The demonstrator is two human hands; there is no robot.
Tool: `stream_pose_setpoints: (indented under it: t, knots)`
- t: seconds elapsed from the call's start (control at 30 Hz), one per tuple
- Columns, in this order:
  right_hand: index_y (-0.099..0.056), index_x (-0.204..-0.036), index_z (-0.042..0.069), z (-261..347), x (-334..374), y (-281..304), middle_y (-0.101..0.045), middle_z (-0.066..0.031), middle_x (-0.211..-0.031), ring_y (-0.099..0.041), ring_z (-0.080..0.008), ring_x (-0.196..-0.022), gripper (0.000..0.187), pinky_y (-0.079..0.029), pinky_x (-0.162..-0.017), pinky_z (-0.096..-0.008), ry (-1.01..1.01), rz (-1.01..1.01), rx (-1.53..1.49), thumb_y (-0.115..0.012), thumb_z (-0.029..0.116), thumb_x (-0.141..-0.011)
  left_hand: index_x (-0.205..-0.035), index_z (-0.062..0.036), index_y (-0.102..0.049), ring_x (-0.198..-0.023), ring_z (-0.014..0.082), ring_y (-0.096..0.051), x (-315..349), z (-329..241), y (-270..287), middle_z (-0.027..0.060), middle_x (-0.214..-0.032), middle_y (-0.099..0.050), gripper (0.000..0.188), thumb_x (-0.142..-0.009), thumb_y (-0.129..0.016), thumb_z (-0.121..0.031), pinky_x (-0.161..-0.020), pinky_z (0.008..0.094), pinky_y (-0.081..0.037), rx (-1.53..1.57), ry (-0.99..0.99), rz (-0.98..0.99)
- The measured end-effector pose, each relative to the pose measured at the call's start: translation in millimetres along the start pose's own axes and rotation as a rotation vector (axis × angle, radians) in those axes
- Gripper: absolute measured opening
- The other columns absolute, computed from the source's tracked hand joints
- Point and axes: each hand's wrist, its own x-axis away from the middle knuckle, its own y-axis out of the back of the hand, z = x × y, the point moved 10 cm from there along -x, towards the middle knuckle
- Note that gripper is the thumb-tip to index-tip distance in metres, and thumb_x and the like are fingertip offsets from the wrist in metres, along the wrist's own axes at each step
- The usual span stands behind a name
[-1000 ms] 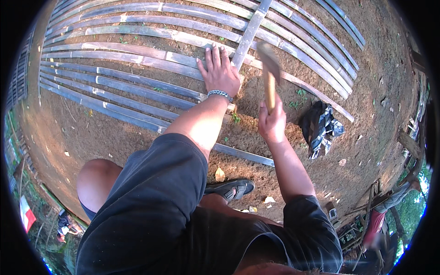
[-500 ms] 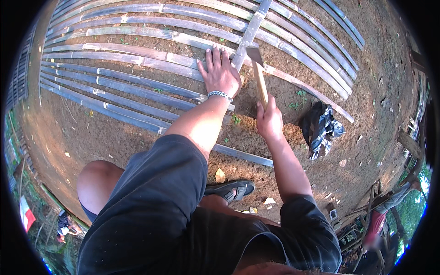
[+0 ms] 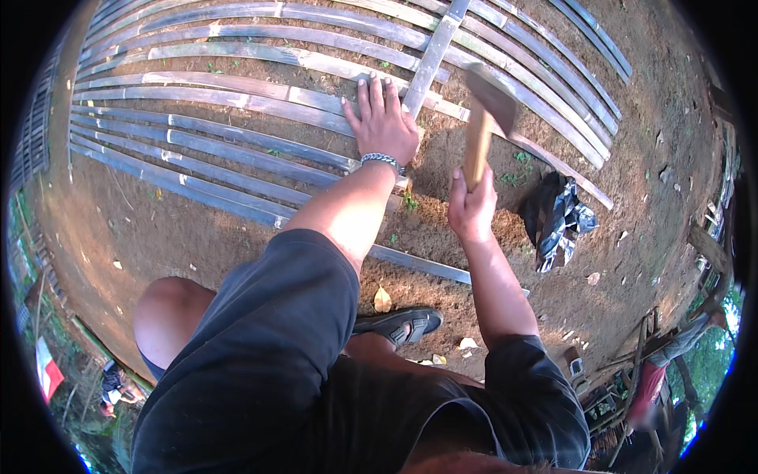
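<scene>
My left hand (image 3: 384, 122) lies flat with fingers spread on bamboo slats (image 3: 316, 118), beside the lower end of a crosswise bamboo strip (image 3: 433, 62). A chain bracelet (image 3: 380, 159) is round its wrist. My right hand (image 3: 472, 207) is closed round the wooden handle of a hatchet (image 3: 476, 146). Its dark, broad metal head is raised near the strip's lower end, over a single slat slanting away to the right. Whether a nail sits at the strip's end, I cannot tell.
Long bamboo slats lie in rows on bare soil. A crumpled black plastic bag (image 3: 557, 221) lies right of my right hand. One loose slat (image 3: 422, 265) lies near my sandalled foot (image 3: 403, 325). People show at the far lower left (image 3: 114, 387) and lower right (image 3: 651, 387).
The hatchet has lifted off the crosswise strip's end and swung up and to the right, with my right hand shifting slightly right. My left hand stays pressed on the slats.
</scene>
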Motion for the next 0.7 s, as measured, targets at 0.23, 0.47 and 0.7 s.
stream_pose_setpoints:
  t: [0.23,0.47,0.7]
  knots:
    - [-0.05,-0.133,0.004,-30.3,9.3,-31.9,-0.07,-0.0299,-0.093,-0.069,-0.0511,-0.085,0.036,-0.057,-0.071,-0.053,-0.098,0.253,0.258,-0.062,0.014,-0.1,-0.155,-0.0045,-0.044,-0.156,0.0368,-0.022,5.8,-1.1,-3.5,0.0189,-0.165,-0.032,0.067,-0.092,-0.051,-0.029,-0.125,0.0638,-0.006,0.027,0.003,0.021]
    - [-0.056,-0.125,-0.001,1.4,8.5,13.5,-0.069,-0.0191,-0.091,-0.07,-0.0309,-0.077,0.03,-0.056,-0.074,-0.0412,0.133,-0.201,-0.239,-0.065,0.012,-0.099,-0.154,-0.0043,-0.045,-0.156,0.0365,-0.024,7.7,-2.7,-0.4,0.0191,-0.165,-0.033,0.067,-0.092,-0.053,-0.028,-0.124,0.0649,-0.007,0.018,-0.025,-0.005]
    - [-0.051,-0.131,0.0,-15.7,0.8,-15.0,-0.07,-0.0295,-0.095,-0.071,-0.0488,-0.087,0.037,-0.057,-0.074,-0.0513,-0.102,0.062,0.099,-0.062,0.017,-0.1,-0.154,-0.0051,-0.045,-0.156,0.0363,-0.022,-4.4,-3.4,1.7,0.0184,-0.165,-0.033,0.066,-0.093,-0.052,-0.028,-0.125,0.0642,-0.006,0.016,0.009,0.031]
